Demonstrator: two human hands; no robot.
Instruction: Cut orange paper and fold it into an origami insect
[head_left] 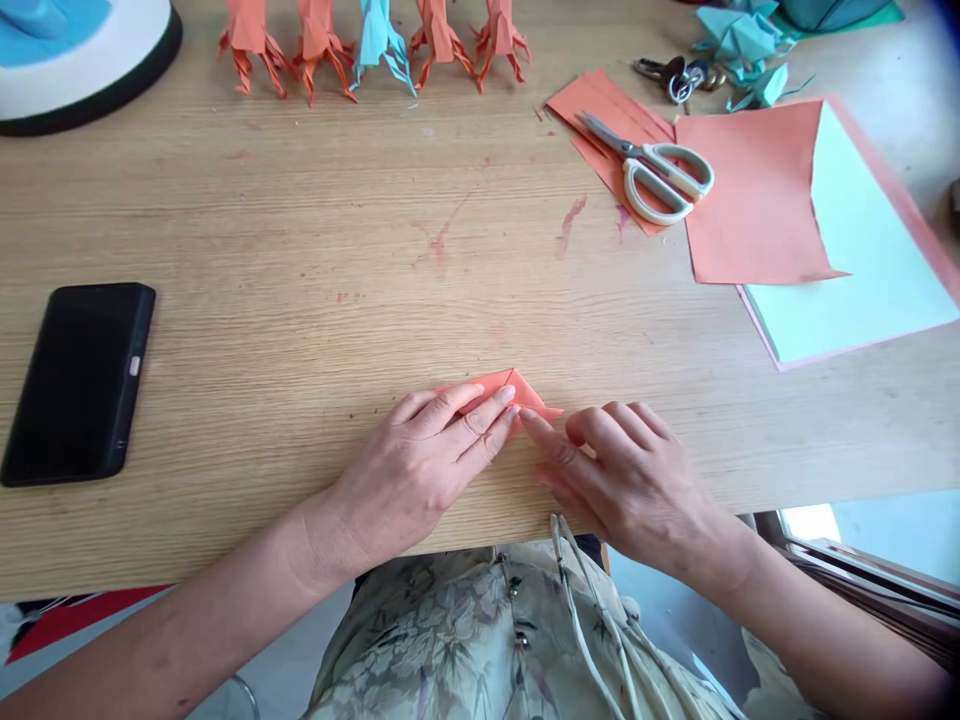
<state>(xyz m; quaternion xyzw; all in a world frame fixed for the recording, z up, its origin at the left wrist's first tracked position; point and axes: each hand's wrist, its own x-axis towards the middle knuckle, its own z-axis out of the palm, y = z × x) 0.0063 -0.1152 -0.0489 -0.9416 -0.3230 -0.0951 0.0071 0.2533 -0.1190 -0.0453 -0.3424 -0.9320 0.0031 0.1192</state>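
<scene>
A small piece of folded orange paper lies near the table's front edge, with a crease and a pointed tip facing right. My left hand rests over its left part, fingers stretched out and pressing it against the table; the left thumb is hidden. My right hand is at the paper's lower right. Its index finger reaches to the paper's edge beside the left fingertips, while the other fingers are loosely bent. I see nothing gripped in the right hand. The underside of the paper is hidden.
Scissors lie on orange paper strips. Right of them is an orange sheet over a pale green sheet. Keys, teal folded figures, several orange figures and a blue one are behind; a phone lies left.
</scene>
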